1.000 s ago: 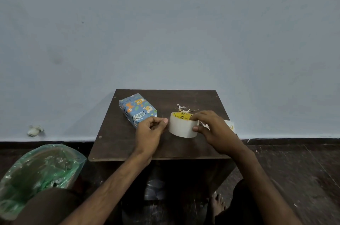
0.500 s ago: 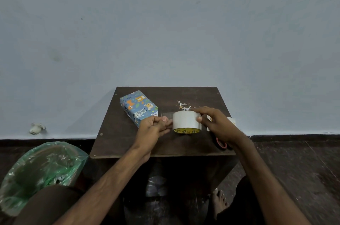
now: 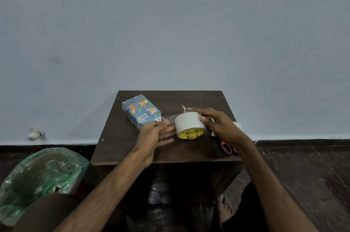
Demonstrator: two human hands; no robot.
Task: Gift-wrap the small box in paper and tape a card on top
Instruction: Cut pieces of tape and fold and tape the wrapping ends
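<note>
Dim, even light; wide-angle bowing at edges.

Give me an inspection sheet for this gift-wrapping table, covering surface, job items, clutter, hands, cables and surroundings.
Surface: dark wooden table.
Job's things: wrapped box at back left; tape roll tilted, yellow core facing the camera; white card mostly hidden behind the right hand.
Clutter: paper scraps behind the roll; orange-handled scissors at right edge.
Hands: left hand pinches the clear tape strip; right hand grips the roll.
Cables: nothing seen.
Surroundings: bare wall; green-lined bin at lower left.
</note>
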